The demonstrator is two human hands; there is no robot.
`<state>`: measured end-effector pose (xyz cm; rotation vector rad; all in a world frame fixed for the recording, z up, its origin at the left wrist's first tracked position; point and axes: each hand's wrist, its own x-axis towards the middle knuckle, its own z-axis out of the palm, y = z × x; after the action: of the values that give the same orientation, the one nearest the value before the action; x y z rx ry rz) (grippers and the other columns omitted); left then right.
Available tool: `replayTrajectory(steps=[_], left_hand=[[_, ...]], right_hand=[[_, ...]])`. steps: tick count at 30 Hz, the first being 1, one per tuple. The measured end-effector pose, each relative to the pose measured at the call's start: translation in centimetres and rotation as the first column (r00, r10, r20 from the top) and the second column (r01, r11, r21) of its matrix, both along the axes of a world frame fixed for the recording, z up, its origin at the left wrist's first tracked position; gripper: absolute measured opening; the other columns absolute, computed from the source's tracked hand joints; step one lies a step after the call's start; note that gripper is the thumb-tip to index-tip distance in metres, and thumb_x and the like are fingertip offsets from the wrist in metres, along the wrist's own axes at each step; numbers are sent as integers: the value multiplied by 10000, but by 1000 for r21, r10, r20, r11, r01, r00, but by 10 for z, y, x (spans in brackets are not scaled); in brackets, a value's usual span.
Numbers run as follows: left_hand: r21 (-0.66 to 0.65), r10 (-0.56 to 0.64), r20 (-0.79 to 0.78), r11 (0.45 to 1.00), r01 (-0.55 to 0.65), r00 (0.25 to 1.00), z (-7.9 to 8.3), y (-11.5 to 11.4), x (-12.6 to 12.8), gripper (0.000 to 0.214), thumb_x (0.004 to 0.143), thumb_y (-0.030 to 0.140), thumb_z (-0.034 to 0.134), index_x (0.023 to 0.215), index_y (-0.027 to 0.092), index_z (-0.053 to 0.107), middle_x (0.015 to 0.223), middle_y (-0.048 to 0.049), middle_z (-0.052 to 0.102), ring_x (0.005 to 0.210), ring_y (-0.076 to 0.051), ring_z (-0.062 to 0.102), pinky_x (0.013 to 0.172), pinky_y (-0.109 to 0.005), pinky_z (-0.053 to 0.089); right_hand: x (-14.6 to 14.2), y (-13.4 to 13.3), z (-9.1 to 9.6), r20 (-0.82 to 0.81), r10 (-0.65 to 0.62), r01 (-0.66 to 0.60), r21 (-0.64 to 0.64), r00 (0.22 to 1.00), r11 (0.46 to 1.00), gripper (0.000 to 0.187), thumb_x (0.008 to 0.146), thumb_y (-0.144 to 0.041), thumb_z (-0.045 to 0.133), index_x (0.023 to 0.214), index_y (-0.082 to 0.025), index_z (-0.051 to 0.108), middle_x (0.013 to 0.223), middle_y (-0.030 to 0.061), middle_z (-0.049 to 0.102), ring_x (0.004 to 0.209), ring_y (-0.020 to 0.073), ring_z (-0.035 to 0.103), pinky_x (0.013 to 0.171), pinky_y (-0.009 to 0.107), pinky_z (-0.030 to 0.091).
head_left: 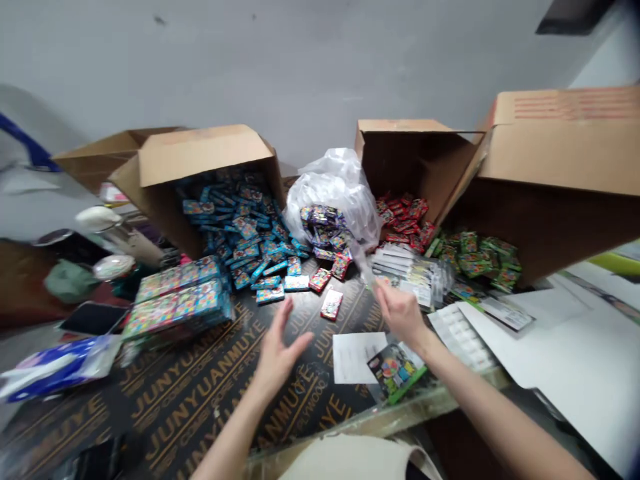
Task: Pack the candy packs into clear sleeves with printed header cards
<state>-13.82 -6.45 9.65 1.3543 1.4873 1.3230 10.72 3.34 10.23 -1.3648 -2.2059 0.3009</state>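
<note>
Item: my left grip [283,350], released, fingers spread, holding nothing, above the plywood desk [200,393] and nearest a loose red pack [331,304]. Item: my right grip [400,310], fingers pinched together at a wisp of clear plastic [369,272] running up toward a clear plastic bag [335,190]; whether they clench it, I cannot tell. Below it lie a white paper sheet [357,357] and a green-edged carded toy [396,372]. Loose stock: blue packs [240,230] spread before a tipped cardboard carton [200,160], purple foil packs [320,227] against the bag, red packs [403,217] and green packs [475,253] before two more cartons [415,160]. Bundled so far: two shrink-wrapped blocks of packs [175,303]. Most packs lie unbundled in heaps.
</note>
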Motion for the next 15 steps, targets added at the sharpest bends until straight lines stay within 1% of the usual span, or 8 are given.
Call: replayTrajectory(steps=[2,3,5,6,8,10,12,15], left_hand=[[42,-109,345,994,100,932,2,6,27,881,619,451,684,1356,232,253,1394,-85,345,1259,-257,339,1037,-385,271],[16,-97,498,995,103,862,3,8,35,800,646,488,641,1324,204,326,1346,-97,413,1224,-265,388,1015,-384,303],[-78,-54,691,986,149,721,6,6,39,642,723,554,501,1207,133,483,1186,-125,557,1114,-274,497,959,-390,364],[-117,-22,743,980,162,668,9,3,37,606,748,570,440,1135,114,543,1092,-128,608,1046,-274,543,921,-392,395],[-157,3,786,968,194,618,17,-8,28,569,748,573,421,1032,114,604,951,-117,657,929,-266,595,842,-386,442],[-179,-3,788,956,234,615,24,-20,20,533,717,559,472,989,127,623,884,-108,670,860,-259,613,786,-370,461],[-202,-28,781,934,296,624,25,-27,16,532,695,554,499,990,130,624,883,-114,669,839,-258,615,762,-361,462],[-226,-38,773,916,331,633,13,-26,12,563,653,563,540,998,127,624,947,-131,655,845,-265,610,733,-353,457]], right_hand=[[-43,-38,9,-201,284,-293,-17,938,956,396,912,-291,299,1258,-186,461,1026,127,632,906,241,593,805,340,422],[-61,-54,13,-254,398,-420,-37,881,907,387,906,-286,321,1258,-201,457,1063,117,618,937,241,579,817,347,423],[-84,-71,20,-347,483,-529,-45,804,847,354,887,-308,383,1212,-223,492,1099,102,598,984,250,550,839,372,417],[-90,-72,25,-391,467,-525,-51,793,849,336,874,-323,416,1183,-230,510,1101,98,592,991,252,541,844,378,416],[-93,-63,33,-481,373,-447,-44,793,893,309,841,-340,483,1129,-238,533,1081,92,583,994,247,528,856,380,410],[-93,-48,40,-543,298,-372,-29,785,928,315,806,-328,540,1110,-244,523,1074,82,563,1008,236,509,875,374,396],[-93,-35,45,-561,295,-365,-14,773,931,355,765,-320,592,1100,-239,506,1076,73,543,1012,229,493,878,364,384],[-96,-23,46,-523,323,-411,-57,788,910,353,684,-354,673,975,-212,531,925,46,556,852,196,512,764,316,407]])
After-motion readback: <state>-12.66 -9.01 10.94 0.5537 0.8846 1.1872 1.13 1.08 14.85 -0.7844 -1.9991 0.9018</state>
